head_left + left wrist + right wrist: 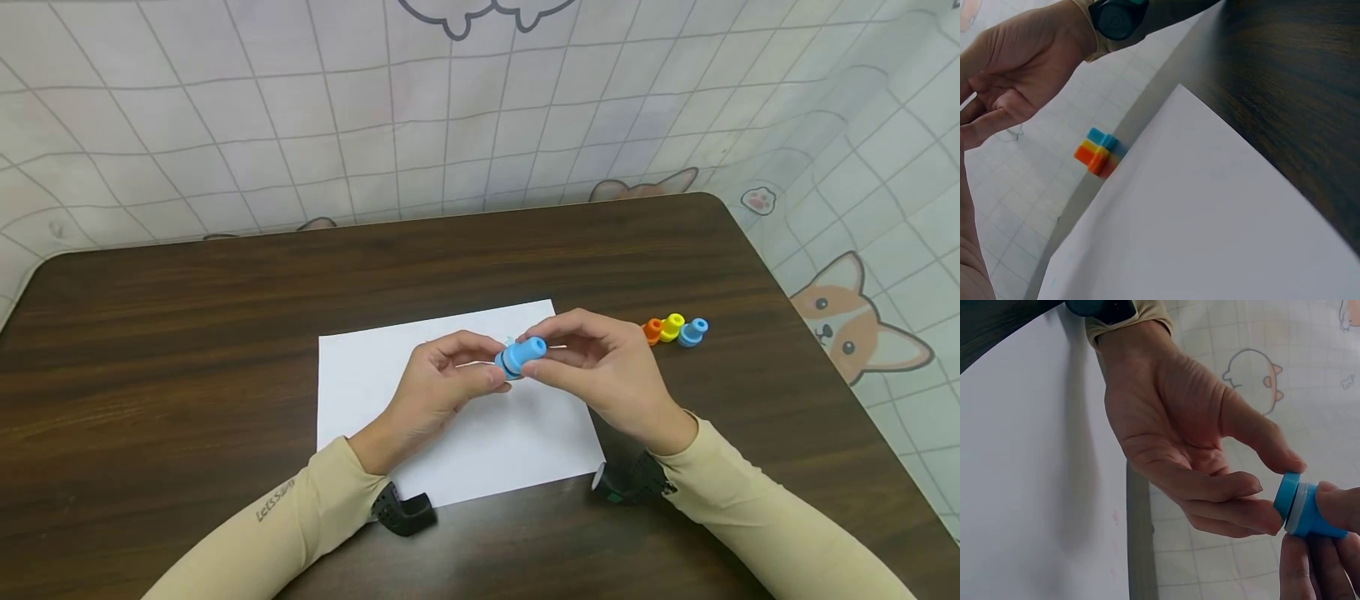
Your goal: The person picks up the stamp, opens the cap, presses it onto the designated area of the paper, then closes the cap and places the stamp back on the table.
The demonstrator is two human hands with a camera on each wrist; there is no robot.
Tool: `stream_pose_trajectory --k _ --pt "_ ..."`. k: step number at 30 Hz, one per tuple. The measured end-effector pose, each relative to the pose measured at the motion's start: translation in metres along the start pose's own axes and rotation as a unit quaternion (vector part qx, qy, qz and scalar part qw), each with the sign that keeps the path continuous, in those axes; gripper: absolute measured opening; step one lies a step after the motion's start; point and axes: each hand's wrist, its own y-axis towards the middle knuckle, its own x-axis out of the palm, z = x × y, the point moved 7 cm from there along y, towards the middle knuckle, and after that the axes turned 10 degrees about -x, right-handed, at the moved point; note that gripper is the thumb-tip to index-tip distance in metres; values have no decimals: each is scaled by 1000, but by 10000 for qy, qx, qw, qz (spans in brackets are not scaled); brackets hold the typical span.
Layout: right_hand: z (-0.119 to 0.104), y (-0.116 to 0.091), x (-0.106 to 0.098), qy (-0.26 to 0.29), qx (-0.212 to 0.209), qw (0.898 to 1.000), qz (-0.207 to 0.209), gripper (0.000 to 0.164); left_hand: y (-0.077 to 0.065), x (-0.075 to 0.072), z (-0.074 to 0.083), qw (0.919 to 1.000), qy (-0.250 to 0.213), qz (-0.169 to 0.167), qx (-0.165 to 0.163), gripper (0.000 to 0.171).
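Observation:
In the head view a small blue toy stamp [529, 352] is held above a white sheet of paper [375, 375]. My left hand [442, 379] pinches its short cap [1286, 495] between thumb and fingertips. Thumb and fingers of my right hand [615, 371] grip the stamp's body [1313, 519], the knobbed end pointing to the upper right. The right wrist view shows a white ring on the body, with a narrow dark gap between ring and cap; the cap sits slightly tilted. The stamp's face is hidden.
Right of my right hand stand an orange stamp [652, 331], partly covered, a yellow stamp [672, 327] and another blue stamp [693, 332]. The dark wooden table [187, 333] ends at a patterned curtain [300, 125] behind and at the right.

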Motion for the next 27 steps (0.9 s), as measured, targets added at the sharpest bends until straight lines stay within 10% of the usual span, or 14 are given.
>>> stream_pose_trajectory --k 27 --pt "0 -2 4 51 33 10000 -31 34 -1 4 2 9997 -173 -161 4 24"
